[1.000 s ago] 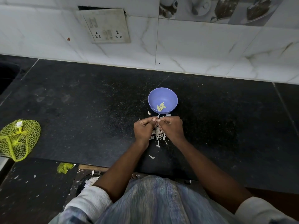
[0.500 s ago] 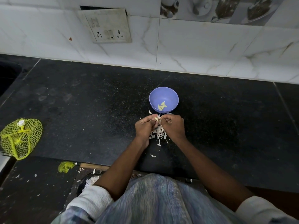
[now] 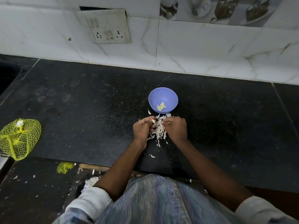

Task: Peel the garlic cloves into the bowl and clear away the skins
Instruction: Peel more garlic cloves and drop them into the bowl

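Note:
A small purple bowl (image 3: 163, 96) stands on the black counter (image 3: 80, 102) with several peeled garlic cloves (image 3: 161, 106) at its bottom. Just in front of it lies a heap of white garlic skins (image 3: 159, 129). My left hand (image 3: 142, 129) pinches a pale garlic clove (image 3: 153, 121) between thumb and fingers, above the left side of the heap. My right hand (image 3: 175, 128) hovers at the heap's right side with curled fingers; whether it holds a piece of skin is hidden. A loose skin piece (image 3: 149, 112) lies left of the bowl.
A yellow net bag (image 3: 18, 139) lies at the counter's left edge, and a scrap of the same netting (image 3: 64, 167) sits below the front edge. A stray skin (image 3: 152, 156) lies near the front edge. A tiled wall with a switchboard (image 3: 107, 26) rises behind.
My hands have drawn slightly apart; the clove stays in my left hand and my right hand has pulled away to the right.

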